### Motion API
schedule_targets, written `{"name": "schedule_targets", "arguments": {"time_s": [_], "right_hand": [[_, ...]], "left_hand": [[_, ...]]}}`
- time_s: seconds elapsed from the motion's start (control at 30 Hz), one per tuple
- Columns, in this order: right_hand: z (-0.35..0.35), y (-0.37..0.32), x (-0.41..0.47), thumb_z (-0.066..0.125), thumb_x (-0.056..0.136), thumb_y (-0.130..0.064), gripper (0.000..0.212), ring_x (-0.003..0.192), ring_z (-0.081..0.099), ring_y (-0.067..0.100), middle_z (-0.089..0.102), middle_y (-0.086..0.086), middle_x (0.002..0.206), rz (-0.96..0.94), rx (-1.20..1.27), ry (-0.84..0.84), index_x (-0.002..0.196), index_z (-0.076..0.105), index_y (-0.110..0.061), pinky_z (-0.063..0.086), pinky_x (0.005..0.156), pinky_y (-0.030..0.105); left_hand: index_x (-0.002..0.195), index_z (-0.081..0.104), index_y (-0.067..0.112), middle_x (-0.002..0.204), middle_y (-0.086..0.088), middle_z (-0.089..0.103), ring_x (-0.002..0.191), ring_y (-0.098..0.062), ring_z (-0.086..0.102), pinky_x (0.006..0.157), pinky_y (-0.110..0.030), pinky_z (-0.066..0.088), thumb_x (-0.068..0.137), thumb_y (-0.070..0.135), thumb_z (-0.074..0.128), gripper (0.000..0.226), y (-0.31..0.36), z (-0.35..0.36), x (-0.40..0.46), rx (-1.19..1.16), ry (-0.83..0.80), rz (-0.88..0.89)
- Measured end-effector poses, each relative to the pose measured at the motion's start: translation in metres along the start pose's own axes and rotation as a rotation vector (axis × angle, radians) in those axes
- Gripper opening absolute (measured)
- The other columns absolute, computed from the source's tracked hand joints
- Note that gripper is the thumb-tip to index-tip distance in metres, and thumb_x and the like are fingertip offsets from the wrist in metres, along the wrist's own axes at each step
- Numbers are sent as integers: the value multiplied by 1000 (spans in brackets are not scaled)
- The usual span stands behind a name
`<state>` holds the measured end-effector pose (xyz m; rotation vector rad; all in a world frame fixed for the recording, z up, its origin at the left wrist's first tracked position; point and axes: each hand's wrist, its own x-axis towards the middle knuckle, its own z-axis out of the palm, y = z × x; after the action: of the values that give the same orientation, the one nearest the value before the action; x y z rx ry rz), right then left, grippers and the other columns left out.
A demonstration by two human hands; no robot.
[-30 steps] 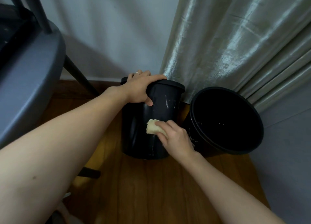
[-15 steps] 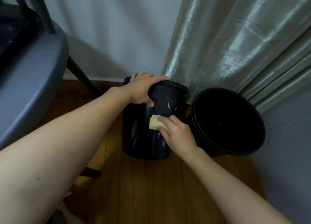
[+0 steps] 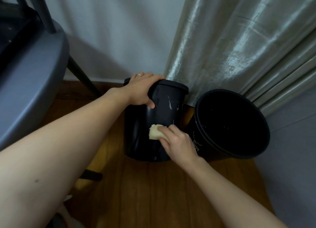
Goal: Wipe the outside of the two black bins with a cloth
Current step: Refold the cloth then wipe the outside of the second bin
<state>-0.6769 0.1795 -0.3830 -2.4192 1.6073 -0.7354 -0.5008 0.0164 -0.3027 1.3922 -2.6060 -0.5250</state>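
A: Item one, lidded bin (image 3: 164, 118): black, upright on the wood floor (image 3: 153, 193), pale streaks near the top of its front wall. Left hand (image 3: 142, 91) curled over the lid edge, thumb down on the wall, gripping. Right hand (image 3: 177, 140) presses a balled cream cloth (image 3: 154, 131) against the lower front wall, fingers bent over it.

B: Item two?

A: Open bin (image 3: 230, 125): black, no lid, leaning with its mouth toward the camera, just beside the first, backed by the curtain (image 3: 230, 48). Whether the two bins touch, I cannot tell. Unhandled.

B: Hazards, item one?

A: Likely three. The left hand's hold is on the lid, not the body; a hard sideways stroke could let the bin skid or turn on the smooth floor, or lift the lid loose. The cloth is a small wad, so its contact patch is narrow and the streaks up top could be missed. The back wall faces the corner; unless the bin is rotated, it goes unwiped.

B: Item two?

A: The right forearm works close to its rim; a wide stroke could knock it, and it already leans. A chair leg (image 3: 82, 75) crowds the left side.
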Motion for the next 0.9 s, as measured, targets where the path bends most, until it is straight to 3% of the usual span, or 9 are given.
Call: {"name": "schedule_targets", "arguments": {"time_s": [0.07, 0.23, 0.33, 0.43, 0.53, 0.67, 0.8, 0.9], "right_hand": [[4, 0, -9, 69, 86, -18, 29, 72, 63, 20, 58, 4, 93, -62, 17, -38, 115, 64, -14, 56, 59, 30], [11, 3, -39, 48, 93, -28, 25, 75, 63, 16, 59, 2, 96, -299, -12, -320, 115, 53, -19, 58, 56, 32], [7, 0, -26, 50, 90, -26, 25, 72, 64, 19, 59, 3, 92, -292, -31, -273, 114, 55, -20, 57, 51, 33], [-5, 1, 10, 68, 84, -15, 32, 71, 65, 27, 59, 6, 94, -99, -27, -99, 116, 64, -15, 58, 57, 39], [-16, 6, 38, 72, 83, -13, 36, 74, 64, 32, 60, 8, 97, 79, -6, 40, 118, 65, -12, 57, 61, 45], [-10, 7, 15, 71, 83, -13, 35, 71, 62, 27, 57, 7, 94, -54, 18, -32, 117, 63, -13, 57, 58, 39], [-2, 8, -5, 55, 89, -24, 28, 72, 61, 20, 56, 3, 93, -234, -32, -226, 114, 61, -15, 57, 54, 37], [-9, 10, 13, 60, 87, -20, 28, 72, 62, 25, 56, 5, 93, -206, -59, -178, 114, 61, -14, 57, 52, 40]], "left_hand": [[145, 30, 38, 124, -5, 43, 119, -30, 36, 106, -41, 22, 62, 37, 88, 101, -4, 0, -1, -15, -3, -3], [143, 29, 43, 115, -2, 41, 114, -30, 37, 106, -43, 24, 62, 41, 87, 99, -5, 0, -1, -12, -9, -7], [144, 29, 43, 118, -4, 43, 114, -30, 37, 105, -43, 25, 62, 40, 87, 101, -3, 1, -1, -1, -16, -8], [146, 29, 41, 119, -6, 43, 115, -32, 38, 104, -42, 24, 61, 40, 87, 104, -3, 1, -1, 15, -11, -16], [147, 28, 40, 119, -6, 43, 115, -31, 38, 103, -41, 25, 61, 41, 87, 104, 0, 1, 0, 38, -9, -9], [147, 28, 40, 120, -6, 43, 115, -31, 38, 103, -42, 26, 61, 41, 87, 105, -1, 1, 1, 32, -12, -3], [146, 28, 41, 119, -5, 43, 114, -30, 38, 103, -42, 25, 61, 40, 87, 103, -1, 1, 0, 28, -10, 7], [147, 28, 40, 120, -6, 43, 115, -30, 38, 102, -40, 24, 62, 40, 87, 103, 1, 1, -2, 35, -7, 5]]}}
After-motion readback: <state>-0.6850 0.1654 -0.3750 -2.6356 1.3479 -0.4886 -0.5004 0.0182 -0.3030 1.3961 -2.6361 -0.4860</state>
